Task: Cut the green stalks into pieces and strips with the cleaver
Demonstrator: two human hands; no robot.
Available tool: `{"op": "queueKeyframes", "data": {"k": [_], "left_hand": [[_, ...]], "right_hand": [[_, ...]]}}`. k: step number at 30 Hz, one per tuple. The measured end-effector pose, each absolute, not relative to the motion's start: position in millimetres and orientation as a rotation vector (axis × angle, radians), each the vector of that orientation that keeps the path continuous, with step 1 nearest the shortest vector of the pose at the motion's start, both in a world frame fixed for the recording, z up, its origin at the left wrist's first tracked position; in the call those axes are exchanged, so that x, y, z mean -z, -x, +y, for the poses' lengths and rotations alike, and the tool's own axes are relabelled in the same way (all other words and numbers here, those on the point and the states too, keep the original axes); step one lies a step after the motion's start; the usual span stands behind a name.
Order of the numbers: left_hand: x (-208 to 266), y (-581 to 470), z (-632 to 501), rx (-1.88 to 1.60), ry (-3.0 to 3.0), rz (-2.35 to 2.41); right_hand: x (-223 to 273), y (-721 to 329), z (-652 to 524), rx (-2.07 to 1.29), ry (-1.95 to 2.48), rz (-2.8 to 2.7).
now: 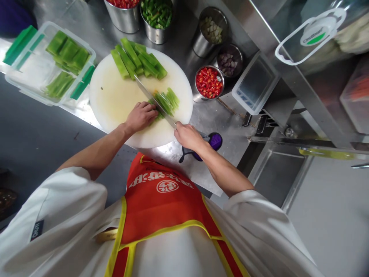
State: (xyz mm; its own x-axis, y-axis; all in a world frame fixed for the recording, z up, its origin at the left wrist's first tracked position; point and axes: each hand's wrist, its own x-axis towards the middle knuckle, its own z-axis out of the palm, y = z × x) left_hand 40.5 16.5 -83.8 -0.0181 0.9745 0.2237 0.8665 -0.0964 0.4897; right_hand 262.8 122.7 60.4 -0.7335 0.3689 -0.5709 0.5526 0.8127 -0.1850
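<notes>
My right hand (pixel 188 135) is closed around the handle of a kitchen knife (pixel 150 96), whose blade slants up and left across a round white cutting board (pixel 115 104). Curled fingers of my left hand (pixel 142 116) press on green vegetable pieces right beside the blade; the part under the fingers is hidden. To the right of the blade lie thin green strips (pixel 170 100). Thicker green stalk pieces (pixel 138 59), looking like celery or lettuce stem, are piled at the board's far edge, near the knife's tip.
At the left stands a clear container (pixel 31 82) with green clips, holding green pieces. Steel pots of chopped green peppers (pixel 157 13), red chillies (pixel 209 82) and other diced food line the back. A clear plastic box (pixel 255 84) stands right; a purple and black item (pixel 215 141) lies beside the board.
</notes>
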Motion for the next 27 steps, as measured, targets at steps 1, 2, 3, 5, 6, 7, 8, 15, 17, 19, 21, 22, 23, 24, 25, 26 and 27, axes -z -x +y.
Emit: {"op": "queueKeyframes", "data": {"k": [1,2,3,5,6,7,8,15,17,19,21,22,23,24,25,26,27], "left_hand": [[83.5,-40.6,16.5,-0.771,-2.042,1.963],[83.2,-40.7,16.5,-0.770,-2.043,1.967],[82.9,-40.8,16.5,-0.769,-2.046,1.968],[82.6,-41.1,16.6,-0.768,-2.054,1.965],[82.6,-41.3,16.7,-0.767,-2.058,1.963],[82.6,-41.6,16.8,-0.766,-2.062,1.963],[82.7,-41.9,17.0,-0.763,-2.067,1.965],[78.5,-41.9,15.2,-0.700,-2.111,2.009],[77.4,-40.9,12.2,-0.683,-2.124,2.004],[77.4,-40.2,9.0,-0.680,-2.127,2.000],[78.4,-40.0,6.6,-0.683,-2.115,1.998],[79.1,-39.9,5.9,-0.683,-2.109,1.998],[79.7,-39.9,5.5,-0.682,-2.103,1.999],[80.3,-39.9,5.4,-0.681,-2.098,1.998],[80.9,-39.8,5.4,-0.679,-2.095,1.995],[81.4,-39.7,5.6,-0.681,-2.091,1.992],[81.8,-39.6,5.8,-0.685,-2.086,1.990]], "right_hand": [[-59.8,-261.9,122.8,0.469,-0.682,2.476],[-60.9,-261.6,123.4,0.469,-0.677,2.484],[-63.5,-262.2,124.3,0.470,-0.668,2.493],[-70.1,-264.9,126.3,0.474,-0.652,2.499],[-72.3,-266.3,126.8,0.481,-0.646,2.498],[-72.6,-267.4,126.8,0.487,-0.647,2.492],[-70.7,-267.8,126.2,0.490,-0.655,2.484],[-37.1,-261.7,121.1,0.476,-0.690,2.528],[-35.9,-261.0,122.5,0.476,-0.688,2.530],[-39.0,-260.9,124.3,0.477,-0.690,2.524],[-45.5,-261.6,125.3,0.480,-0.692,2.518],[-50.0,-262.4,125.3,0.481,-0.689,2.516],[-55.1,-263.5,124.9,0.478,-0.688,2.515],[-60.5,-264.9,124.1,0.473,-0.686,2.516],[-66.0,-266.5,123.0,0.467,-0.684,2.516],[-70.9,-268.0,121.6,0.462,-0.678,2.516],[-74.6,-269.2,120.0,0.458,-0.671,2.515]]}}
